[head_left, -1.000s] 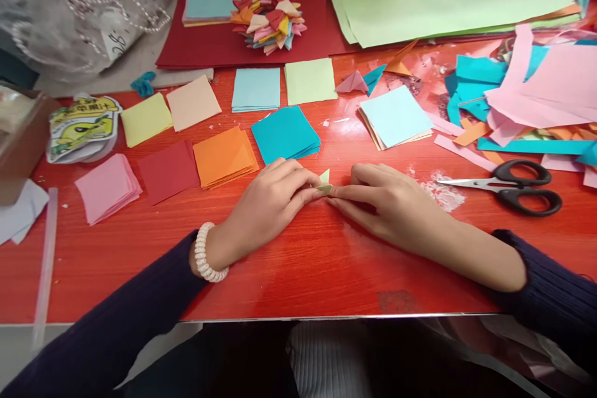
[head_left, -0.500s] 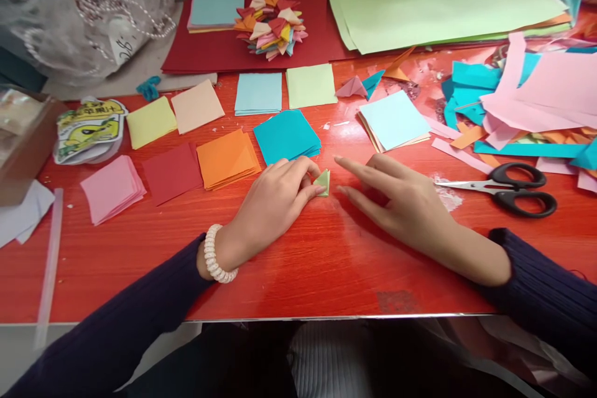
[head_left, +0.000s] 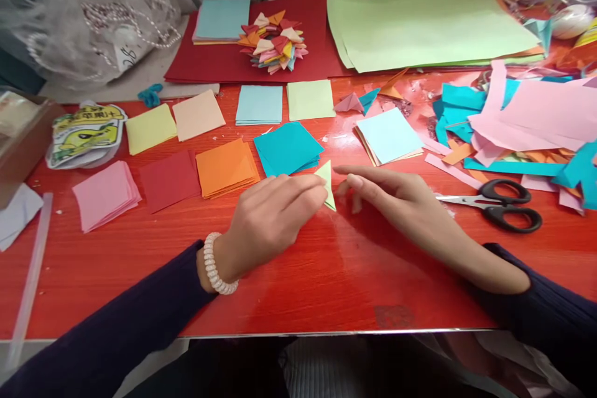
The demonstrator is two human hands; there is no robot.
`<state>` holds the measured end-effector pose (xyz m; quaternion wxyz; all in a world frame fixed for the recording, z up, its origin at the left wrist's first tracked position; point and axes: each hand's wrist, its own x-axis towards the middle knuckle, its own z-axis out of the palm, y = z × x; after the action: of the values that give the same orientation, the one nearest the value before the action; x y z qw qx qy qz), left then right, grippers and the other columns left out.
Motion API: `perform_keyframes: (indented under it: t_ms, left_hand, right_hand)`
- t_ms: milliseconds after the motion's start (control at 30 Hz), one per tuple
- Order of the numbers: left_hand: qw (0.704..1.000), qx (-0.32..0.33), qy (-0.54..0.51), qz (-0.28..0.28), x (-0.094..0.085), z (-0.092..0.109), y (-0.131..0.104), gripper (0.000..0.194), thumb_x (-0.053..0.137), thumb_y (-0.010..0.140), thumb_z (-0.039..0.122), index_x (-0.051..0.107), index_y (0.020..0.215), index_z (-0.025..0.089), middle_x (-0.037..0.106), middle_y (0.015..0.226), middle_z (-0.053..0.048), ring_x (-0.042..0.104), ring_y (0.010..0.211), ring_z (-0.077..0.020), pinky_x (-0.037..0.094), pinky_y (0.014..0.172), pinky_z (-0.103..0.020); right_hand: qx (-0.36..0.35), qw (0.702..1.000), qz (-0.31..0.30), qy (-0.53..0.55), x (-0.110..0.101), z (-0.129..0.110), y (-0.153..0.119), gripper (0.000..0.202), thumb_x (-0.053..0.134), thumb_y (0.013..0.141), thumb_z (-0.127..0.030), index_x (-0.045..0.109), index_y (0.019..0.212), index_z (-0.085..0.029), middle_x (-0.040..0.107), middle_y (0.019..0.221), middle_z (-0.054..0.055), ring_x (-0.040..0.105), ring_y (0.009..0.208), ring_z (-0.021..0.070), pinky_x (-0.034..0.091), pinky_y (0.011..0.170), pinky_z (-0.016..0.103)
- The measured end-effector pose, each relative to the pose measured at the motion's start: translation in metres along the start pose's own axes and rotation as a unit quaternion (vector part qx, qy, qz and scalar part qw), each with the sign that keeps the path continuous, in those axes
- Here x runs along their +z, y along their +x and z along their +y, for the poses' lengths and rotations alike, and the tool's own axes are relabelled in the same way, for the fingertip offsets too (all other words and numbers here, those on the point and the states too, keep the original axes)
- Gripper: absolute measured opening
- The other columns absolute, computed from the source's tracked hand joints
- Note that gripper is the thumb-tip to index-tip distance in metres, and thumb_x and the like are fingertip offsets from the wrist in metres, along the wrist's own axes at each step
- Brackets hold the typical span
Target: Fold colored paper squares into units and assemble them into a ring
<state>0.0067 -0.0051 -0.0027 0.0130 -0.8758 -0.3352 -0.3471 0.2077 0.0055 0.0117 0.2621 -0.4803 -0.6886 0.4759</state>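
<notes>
Between finger and thumb, my left hand (head_left: 275, 214) pinches a small folded piece of light green paper (head_left: 328, 185); its pointed right edge shows past the fingertips, and the rest is covered. To the right of the paper is my right hand (head_left: 396, 199), fingers apart and holding nothing, its tips close to the paper without visible contact. Just beyond my left hand lies a stack of teal paper squares (head_left: 288, 148), with orange squares (head_left: 226, 166) to its left. A light blue stack (head_left: 390, 135) lies past my right hand.
Black-handled scissors (head_left: 510, 205) lie at the right, near paper scraps (head_left: 536, 112). Pink squares (head_left: 106, 196) and dark red squares (head_left: 170, 180) sit at the left. Behind are large green sheets (head_left: 433, 31) and a ring of folded paper (head_left: 273, 43). The table's front edge runs below my hands.
My left hand has turned and lifted the folded green paper, so more of it shows. The right hand's fingers have curled somewhat beside it. The camera view has shifted slightly.
</notes>
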Motion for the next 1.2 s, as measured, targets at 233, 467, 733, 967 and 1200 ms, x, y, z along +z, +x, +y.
perform_keyframes:
  t_ms: [233, 467, 733, 967, 1200]
  left_hand:
    - [0.990, -0.067, -0.114, -0.038, -0.002, 0.003, 0.006, 0.013, 0.058, 0.083, 0.029, 0.057, 0.089, 0.017, 0.060, 0.109, -0.007, 0.060, 0.087, -0.0142, 0.050, 0.077, -0.027]
    - [0.906, -0.312, -0.278, -0.063, 0.001, 0.008, 0.013, 0.014, 0.056, 0.085, 0.032, 0.061, 0.083, 0.019, 0.059, 0.077, 0.001, 0.054, 0.068, -0.0084, 0.044, 0.060, -0.019]
    - [0.857, -0.376, -0.344, -0.077, 0.000, 0.015, 0.013, 0.011, 0.057, 0.083, 0.029, 0.060, 0.086, 0.018, 0.061, 0.082, -0.001, 0.057, 0.075, -0.0113, 0.047, 0.062, -0.021]
    - [0.920, -0.218, -0.320, -0.056, -0.004, 0.007, 0.011, 0.019, 0.053, 0.084, 0.012, 0.066, 0.096, 0.020, 0.063, 0.082, -0.002, 0.057, 0.076, -0.0100, 0.047, 0.070, -0.022]
    - [0.952, -0.105, -0.274, -0.092, -0.004, -0.006, 0.009, 0.037, 0.048, 0.082, 0.001, 0.062, 0.109, 0.020, 0.057, 0.089, -0.005, 0.054, 0.079, -0.0100, 0.045, 0.068, -0.022]
  right_hand:
    - [0.085, 0.974, -0.069, 0.196, 0.003, -0.007, 0.004, 0.020, 0.056, 0.082, -0.035, 0.062, 0.074, -0.018, 0.062, 0.067, -0.002, 0.059, 0.057, 0.0089, 0.047, 0.059, 0.021]
    - [0.083, 0.972, -0.068, 0.211, 0.009, -0.008, 0.002, 0.006, 0.062, 0.077, -0.025, 0.065, 0.080, -0.020, 0.064, 0.073, -0.003, 0.062, 0.067, 0.0097, 0.051, 0.064, 0.020]
    - [0.092, 0.962, -0.117, 0.228, 0.008, -0.008, 0.000, 0.013, 0.057, 0.082, -0.026, 0.067, 0.079, -0.019, 0.068, 0.075, -0.001, 0.066, 0.070, 0.0115, 0.053, 0.068, 0.021]
    - [0.136, 0.942, -0.121, 0.284, 0.007, -0.001, 0.003, 0.015, 0.056, 0.083, -0.028, 0.064, 0.076, -0.017, 0.069, 0.070, 0.001, 0.066, 0.063, 0.0112, 0.054, 0.062, 0.019]
    - [0.154, 0.912, -0.129, 0.357, 0.004, 0.001, 0.004, 0.016, 0.057, 0.081, -0.028, 0.066, 0.080, -0.015, 0.069, 0.079, 0.005, 0.067, 0.075, 0.0143, 0.054, 0.072, 0.024]
